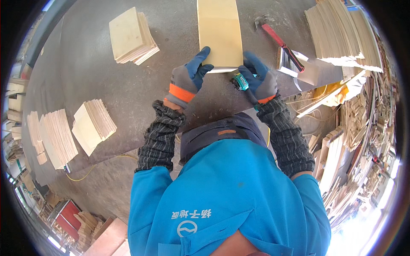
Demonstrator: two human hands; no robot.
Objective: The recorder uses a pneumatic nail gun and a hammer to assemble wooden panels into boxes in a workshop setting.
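Observation:
A pale yellow wooden board (pixel 220 34) lies lengthwise on the dark table, its near end toward me; a lighter edge under it may be another layer. My left hand (pixel 192 72), in a blue-and-grey glove with an orange cuff, closes on the near left corner. At the near right corner, my gloved right hand (pixel 257 76) has its fingers along the board's side. A teal-and-black power tool (pixel 240 82) shows beside and beneath my right palm; most of its body is hidden, and whether the palm grips it is unclear.
A hammer (pixel 279 40) with a red-and-black handle leans over a small open box (pixel 288 64) on the right. Tall stacks of thin boards (pixel 333 32) stand beyond it. Smaller stacks sit far left (pixel 130 36) and near left (pixel 93 123). Scrap wood (pixel 333 158) piles off the table's right.

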